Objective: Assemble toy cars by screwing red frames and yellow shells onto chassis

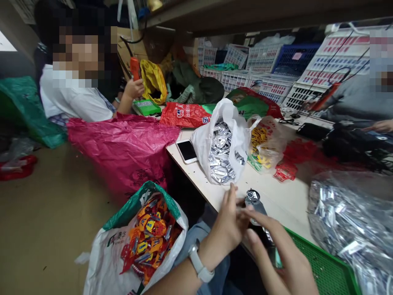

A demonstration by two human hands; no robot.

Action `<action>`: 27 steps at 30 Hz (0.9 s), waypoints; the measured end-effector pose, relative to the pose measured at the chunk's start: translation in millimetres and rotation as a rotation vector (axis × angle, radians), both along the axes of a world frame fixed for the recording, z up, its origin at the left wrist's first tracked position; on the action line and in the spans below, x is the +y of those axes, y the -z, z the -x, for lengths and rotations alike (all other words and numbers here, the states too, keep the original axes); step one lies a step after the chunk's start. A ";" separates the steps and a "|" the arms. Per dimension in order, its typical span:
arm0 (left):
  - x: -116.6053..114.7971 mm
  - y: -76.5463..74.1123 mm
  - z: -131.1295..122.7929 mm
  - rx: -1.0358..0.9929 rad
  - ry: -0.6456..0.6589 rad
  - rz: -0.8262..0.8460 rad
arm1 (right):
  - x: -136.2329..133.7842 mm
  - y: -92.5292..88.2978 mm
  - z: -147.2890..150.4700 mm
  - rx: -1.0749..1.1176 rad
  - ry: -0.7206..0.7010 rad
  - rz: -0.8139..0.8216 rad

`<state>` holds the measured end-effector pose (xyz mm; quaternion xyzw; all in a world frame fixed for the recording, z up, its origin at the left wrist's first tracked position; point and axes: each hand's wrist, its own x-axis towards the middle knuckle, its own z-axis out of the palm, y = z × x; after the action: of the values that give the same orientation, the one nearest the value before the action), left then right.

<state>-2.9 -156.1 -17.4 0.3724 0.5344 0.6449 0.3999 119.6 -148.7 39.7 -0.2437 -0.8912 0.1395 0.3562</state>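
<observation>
My left hand (pixel 229 223) and my right hand (pixel 276 250) meet at the table's near edge around a small grey and black toy part (pixel 254 201). Fingers of both hands are closed on it, left from the side, right from below. A white watch sits on my left wrist. Just beyond stands a white bag of silver foil packets (pixel 221 149). Below my left arm, on the floor, an open bag of red and orange toy cars (pixel 150 235).
A phone (pixel 186 150) lies on the white table (pixel 276 196). A bag of yellow pieces (pixel 262 143), loose red parts (pixel 287 170), a green tray (pixel 325 270) and a clear bag of foil packets (pixel 353 221) surround me. Another person in white sits beyond a magenta bag (pixel 123 147); a second person's arm lies at right.
</observation>
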 end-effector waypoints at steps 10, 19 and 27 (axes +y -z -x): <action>-150.5 68.3 149.2 1.216 -0.877 0.279 | -29.8 66.0 35.7 0.062 -0.167 0.186; -303.6 94.5 213.1 0.913 -0.813 1.127 | -70.0 156.0 137.3 -0.386 -0.005 0.485; -253.1 59.6 215.9 0.407 -0.801 0.754 | -36.7 154.7 141.6 -0.051 0.052 0.547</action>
<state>-218.8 -409.2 -76.9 0.0897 0.8920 0.4269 0.1190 -22.0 -185.4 -115.0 -0.3572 -0.8225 0.3595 0.2580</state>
